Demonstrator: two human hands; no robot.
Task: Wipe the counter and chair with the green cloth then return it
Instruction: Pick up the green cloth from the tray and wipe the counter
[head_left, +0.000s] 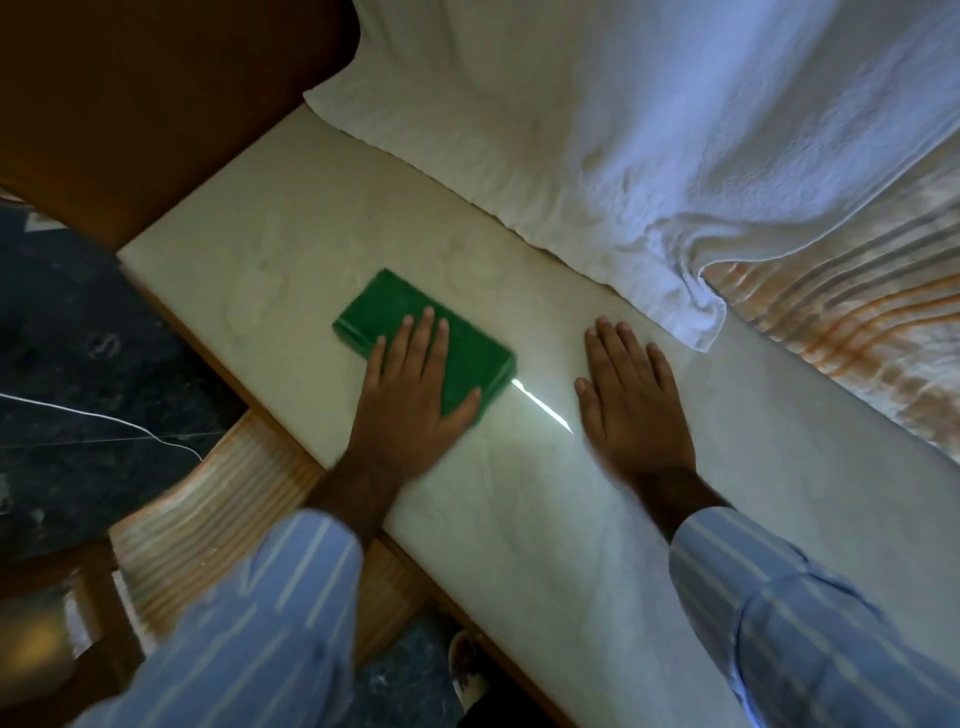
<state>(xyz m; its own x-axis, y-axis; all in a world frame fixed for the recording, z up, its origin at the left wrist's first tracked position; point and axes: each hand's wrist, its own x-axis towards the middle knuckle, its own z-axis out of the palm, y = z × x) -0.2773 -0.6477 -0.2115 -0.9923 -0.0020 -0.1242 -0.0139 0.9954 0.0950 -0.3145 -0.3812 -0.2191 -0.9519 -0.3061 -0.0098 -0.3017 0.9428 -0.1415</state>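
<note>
The job looks to be in its first part: the counter (519, 519) is being wiped, and the chair and the putting-back are, by my reckoning, yet to come. How much of the pale top has been covered I can't say, since no wet track shows on it (only one bright streak of reflected light between the hands).

The left hand (410, 400) lies flat with fingers spread, pressing down on the cloth (415, 317) rather than gripping it. The right hand (631, 400) rests open, palm down on the bare stone just beside it, holding nothing. A white towel (597, 130) lies along the far edge.

The cloth is deep green, folded into a neat thick rectangle, sitting at a slant near the counter's left end. The near corner is under the palm.
</note>
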